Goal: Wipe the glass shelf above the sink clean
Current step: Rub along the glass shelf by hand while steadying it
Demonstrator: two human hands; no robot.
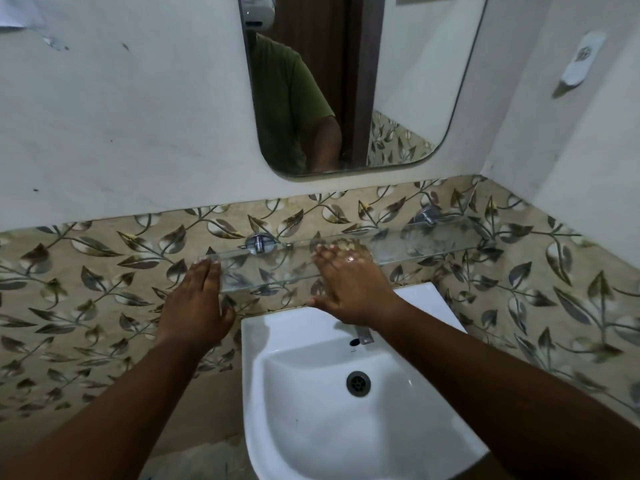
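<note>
Above the white sink [298, 344], glass shelf [408, 245] sits on chrome brackets [258, 243], left hand [195, 306] flat at its left end, right hand [349, 285] flat on top, both empty-palmed, no cloth visible, so pressing hard risks straining the brackets.

2 bare forearms, no sleeves or watch; short green sleeve [294, 81] in the mirror reflection

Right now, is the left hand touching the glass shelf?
Touching. In the head view, the left hand has its fingertips resting against the left end of the glass shelf, with no gap visible between them.
</note>
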